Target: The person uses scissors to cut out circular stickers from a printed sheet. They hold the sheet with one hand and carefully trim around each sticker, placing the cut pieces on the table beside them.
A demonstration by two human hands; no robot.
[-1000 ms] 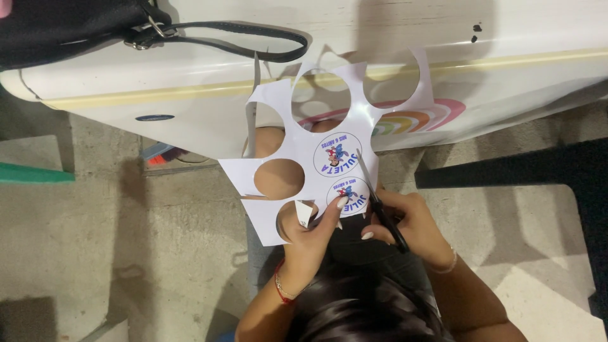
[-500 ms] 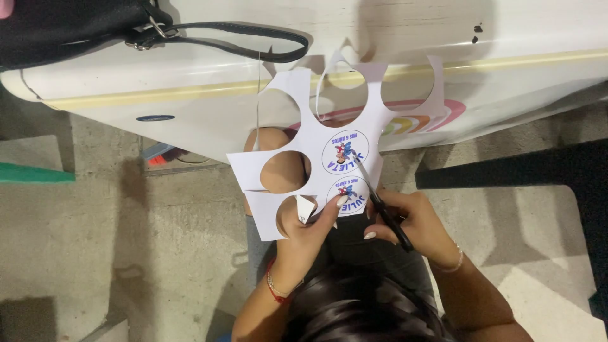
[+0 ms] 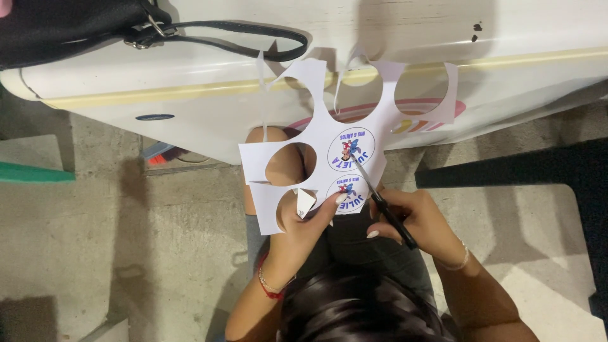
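Head view: scissors [image 3: 380,201] point up-left into paper sheet [image 3: 316,136].

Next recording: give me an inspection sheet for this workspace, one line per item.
Surface: white table edge with a yellow stripe, above the lap.
Job's things: white paper sheet with round holes cut out and two printed circles left; scissors, blades at the sheet between the printed circles.
Clutter: black bag with its strap on the table.
Grippers: left hand pinches the sheet's lower edge; right hand holds the scissors.
Cables: nothing seen.
Surroundings: concrete floor; green object at left.
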